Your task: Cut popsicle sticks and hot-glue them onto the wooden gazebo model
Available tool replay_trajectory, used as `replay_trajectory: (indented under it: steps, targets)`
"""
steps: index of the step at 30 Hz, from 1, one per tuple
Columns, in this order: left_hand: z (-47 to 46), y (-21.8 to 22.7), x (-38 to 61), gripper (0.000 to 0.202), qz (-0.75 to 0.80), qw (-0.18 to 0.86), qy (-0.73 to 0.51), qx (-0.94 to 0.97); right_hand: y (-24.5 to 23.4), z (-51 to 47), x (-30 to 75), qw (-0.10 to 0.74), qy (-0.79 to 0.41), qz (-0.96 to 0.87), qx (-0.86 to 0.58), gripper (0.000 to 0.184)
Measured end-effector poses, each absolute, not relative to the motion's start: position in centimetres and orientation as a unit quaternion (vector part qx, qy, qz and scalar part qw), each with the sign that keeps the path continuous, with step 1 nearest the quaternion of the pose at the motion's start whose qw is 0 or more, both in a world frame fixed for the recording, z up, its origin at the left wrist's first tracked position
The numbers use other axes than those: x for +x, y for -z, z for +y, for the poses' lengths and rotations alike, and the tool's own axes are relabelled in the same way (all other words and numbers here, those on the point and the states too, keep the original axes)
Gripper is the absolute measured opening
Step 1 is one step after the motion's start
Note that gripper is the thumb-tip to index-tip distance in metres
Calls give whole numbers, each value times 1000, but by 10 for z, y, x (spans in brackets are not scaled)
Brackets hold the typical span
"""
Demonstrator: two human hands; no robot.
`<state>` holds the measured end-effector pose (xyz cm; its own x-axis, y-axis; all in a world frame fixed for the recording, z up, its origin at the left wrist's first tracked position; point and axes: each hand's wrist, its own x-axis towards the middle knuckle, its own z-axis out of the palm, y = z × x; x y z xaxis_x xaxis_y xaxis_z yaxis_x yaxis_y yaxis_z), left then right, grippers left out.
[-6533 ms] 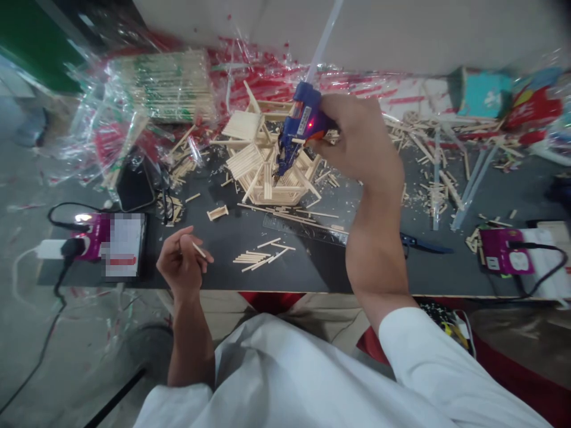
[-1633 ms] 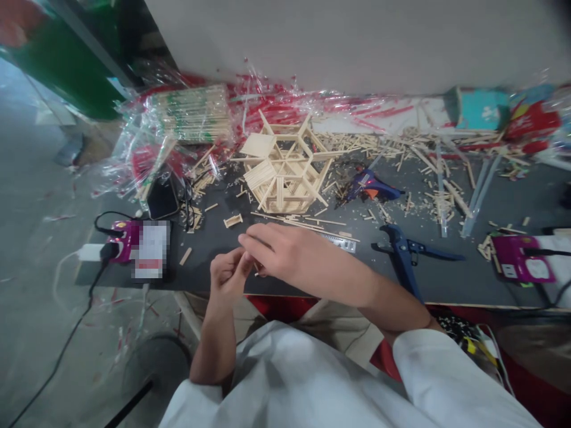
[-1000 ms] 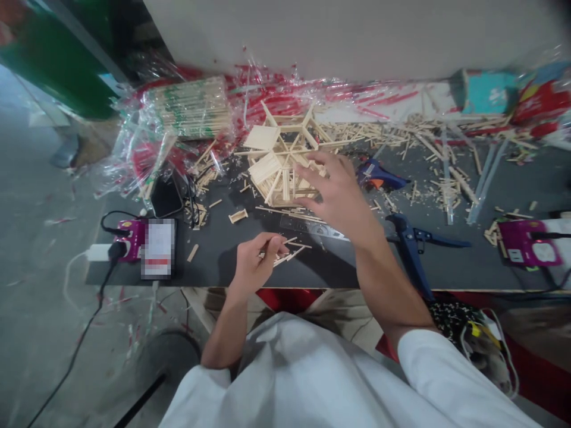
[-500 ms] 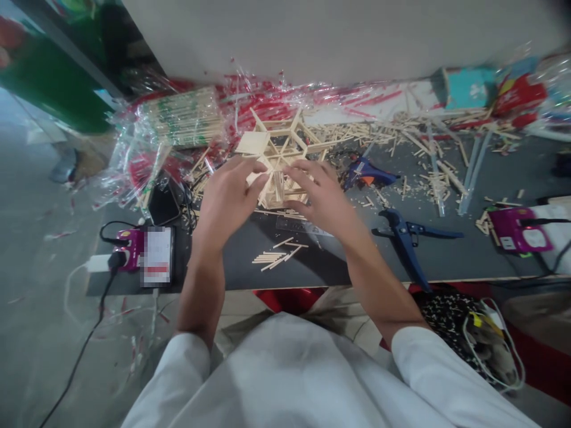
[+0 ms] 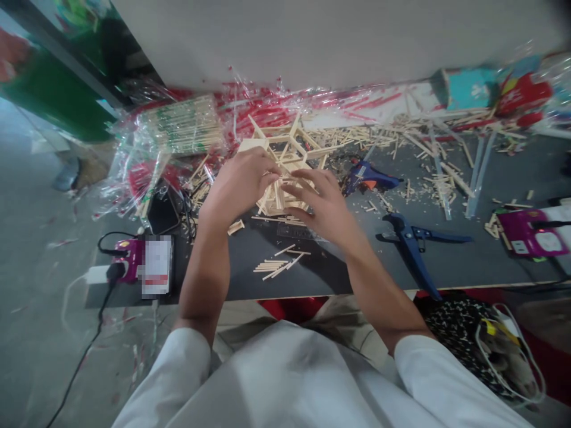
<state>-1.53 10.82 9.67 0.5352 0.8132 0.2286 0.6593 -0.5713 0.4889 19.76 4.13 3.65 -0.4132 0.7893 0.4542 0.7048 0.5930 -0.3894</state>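
Observation:
A model built of pale wooden sticks (image 5: 292,160) stands near the middle of the table, with spokes and an upright part at its front. On its left side is my left hand (image 5: 243,181), thumb and fingers drawn together at the top of the upright part; what lies between the fingertips is largely hidden. My right hand (image 5: 328,205) curves around the right front of the model, its fingers apart and their tips close to the upright part. Several loose sticks (image 5: 272,267) lie in front, and a small wooden piece (image 5: 236,227) rests below my left wrist.
A blue cutter (image 5: 413,244) and a blue glue gun (image 5: 372,177) lie at right. Bundled sticks in plastic (image 5: 182,125) and scraps line the back. Phones (image 5: 157,267) and purple power adapters (image 5: 530,232) with cords sit near both ends.
My left hand has moved right and inward, its fingers closing over the model's upright part. The small wooden piece has come into view. The whole view has shifted slightly.

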Motion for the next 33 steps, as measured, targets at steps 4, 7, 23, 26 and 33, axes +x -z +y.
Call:
replay_trajectory:
  steps: [4,7,23,26,33]
  targets:
    - [117,-99,-13,15,427,163,-183,870,-36,41,199,314,-61,-839,-440,35]
    - [121,-99,-15,15,407,171,-184,878,-37,41,198,300,-60,-841,-447,35]
    - [111,-112,-10,24,425,166,-128,880,-28,42,197,340,-59,-828,-441,41]
    - [110,-114,-8,19,439,171,-131,872,-28,41,197,343,-54,-828,-441,39]
    - [116,-107,-8,23,438,180,-142,869,-27,42,198,337,-61,-828,-444,39]
